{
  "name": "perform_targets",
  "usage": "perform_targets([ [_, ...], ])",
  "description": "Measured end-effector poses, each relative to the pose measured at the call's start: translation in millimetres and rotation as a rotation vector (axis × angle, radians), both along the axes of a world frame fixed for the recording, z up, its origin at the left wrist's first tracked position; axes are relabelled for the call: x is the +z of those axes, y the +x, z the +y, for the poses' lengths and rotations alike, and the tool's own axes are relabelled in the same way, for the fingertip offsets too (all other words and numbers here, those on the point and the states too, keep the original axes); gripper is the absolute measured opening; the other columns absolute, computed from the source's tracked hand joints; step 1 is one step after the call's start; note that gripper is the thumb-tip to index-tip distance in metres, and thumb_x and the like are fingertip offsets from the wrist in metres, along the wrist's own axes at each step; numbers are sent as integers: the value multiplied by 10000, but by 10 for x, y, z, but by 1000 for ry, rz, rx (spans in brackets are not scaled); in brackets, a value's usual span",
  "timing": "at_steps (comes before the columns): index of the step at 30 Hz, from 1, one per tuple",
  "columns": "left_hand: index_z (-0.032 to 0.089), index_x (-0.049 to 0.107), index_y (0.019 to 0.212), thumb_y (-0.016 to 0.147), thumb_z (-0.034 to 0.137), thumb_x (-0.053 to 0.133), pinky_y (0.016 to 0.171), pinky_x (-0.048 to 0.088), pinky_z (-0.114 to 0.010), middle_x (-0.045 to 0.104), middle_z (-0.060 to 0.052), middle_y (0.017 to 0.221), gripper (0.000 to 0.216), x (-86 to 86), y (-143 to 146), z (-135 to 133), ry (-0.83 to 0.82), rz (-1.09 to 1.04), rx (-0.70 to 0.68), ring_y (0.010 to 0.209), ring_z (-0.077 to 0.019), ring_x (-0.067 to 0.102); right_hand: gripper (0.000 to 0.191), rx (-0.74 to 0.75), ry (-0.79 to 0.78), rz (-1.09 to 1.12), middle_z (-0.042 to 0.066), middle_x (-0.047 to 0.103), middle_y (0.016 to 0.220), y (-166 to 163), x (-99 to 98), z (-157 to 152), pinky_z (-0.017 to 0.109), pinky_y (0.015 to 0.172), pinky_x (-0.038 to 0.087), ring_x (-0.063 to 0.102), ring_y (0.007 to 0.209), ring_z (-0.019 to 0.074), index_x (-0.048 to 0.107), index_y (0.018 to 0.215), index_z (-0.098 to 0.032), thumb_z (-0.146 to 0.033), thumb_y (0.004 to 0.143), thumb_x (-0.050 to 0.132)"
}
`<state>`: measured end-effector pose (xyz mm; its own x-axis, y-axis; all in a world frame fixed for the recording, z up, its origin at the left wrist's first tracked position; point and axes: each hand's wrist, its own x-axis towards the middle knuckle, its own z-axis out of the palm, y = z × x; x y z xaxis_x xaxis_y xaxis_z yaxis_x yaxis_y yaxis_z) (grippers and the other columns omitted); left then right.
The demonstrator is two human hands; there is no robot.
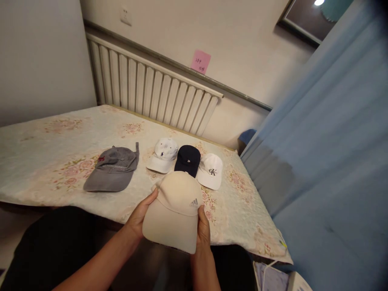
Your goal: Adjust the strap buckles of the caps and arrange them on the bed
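Note:
A cream baseball cap point(174, 218) with a small grey logo is held up over the near edge of the bed, its brim toward me. My left hand point(142, 214) grips its left side, thumb on top and fingers hidden beneath. On the opposite side my right hand point(203, 228) grips it the same way. Just beyond lie a white cap point(163, 153) with a small dark emblem, a black cap point(187, 159) partly covered by the cream one, and a white cap point(211, 171) with black letters. Farther left rests a grey cap point(113, 169), its strap sticking up.
The caps lie on a flower-patterned cover point(112, 121). Behind it a radiator point(151, 91) runs along the wall, with a pink note point(200, 62) above. A blue curtain point(327, 161) hangs at the right. Beside the bed's near right corner stands a white object point(298, 281).

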<state>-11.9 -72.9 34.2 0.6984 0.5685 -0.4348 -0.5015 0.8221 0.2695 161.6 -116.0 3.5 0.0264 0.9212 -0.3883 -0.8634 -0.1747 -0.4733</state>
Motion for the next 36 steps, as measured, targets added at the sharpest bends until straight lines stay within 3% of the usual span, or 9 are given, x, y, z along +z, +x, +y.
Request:
perform_targets([
  [15,55,525,1286,803,473,577,830,502,-485,735,-195,925,641,-31,-4,-38,1,-94,-54,850,-364,697,476,37,47,-54,117,726,1049,26,-117,17,476,925,476,649,1037,258,664,1097,-152,-508,787,602],
  [36,58,521,1288,799,432,608,837,503,-467,738,-189,914,622,-91,6,-16,-8,-48,-36,867,-354,696,479,69,40,-37,116,730,1037,32,-125,9,481,922,476,650,1035,258,657,1114,-145,-499,798,591],
])
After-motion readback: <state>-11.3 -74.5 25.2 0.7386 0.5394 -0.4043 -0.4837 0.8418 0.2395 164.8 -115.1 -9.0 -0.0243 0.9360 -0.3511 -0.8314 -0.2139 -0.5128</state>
